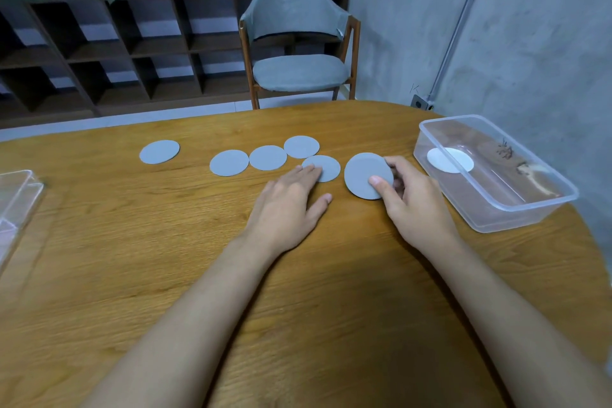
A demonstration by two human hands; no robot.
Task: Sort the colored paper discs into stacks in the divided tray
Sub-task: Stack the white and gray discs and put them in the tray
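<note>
Wooden table (132,258), right hand (414,199) pinching grey disc (362,172) (thumb on top)

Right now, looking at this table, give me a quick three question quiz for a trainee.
1. How many grey discs show in all, counting any in hand?
2. True or false: the right hand pinches a grey disc.
3. What colour is the disc inside the clear container on the right? A white, B grey, C red.
Key: 1 six; 2 true; 3 A, the white disc.
</note>
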